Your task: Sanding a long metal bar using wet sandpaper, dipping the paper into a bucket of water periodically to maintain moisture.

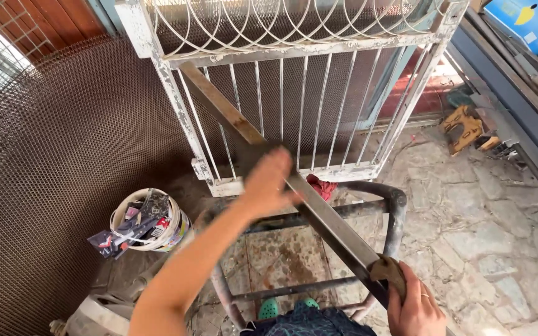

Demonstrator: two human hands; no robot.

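A long flat steel bar (319, 214), dull grey with rust, runs from the white gate (294, 112) at far centre down to near right. The left hand (268, 185) lies flat and spread on its middle; the right hand (413, 305) is closed on a worn brown pad (386, 270) at the near end. Pressed unevenly, the bar could slip off the dark tubular frame (393, 211), judging by its slant. Woven mesh (63, 155) hangs left; a bucket (147, 224) of tools sits near left.

Dull metal bar (319, 214); white gate (281, 93) seemingly paint-flaked.
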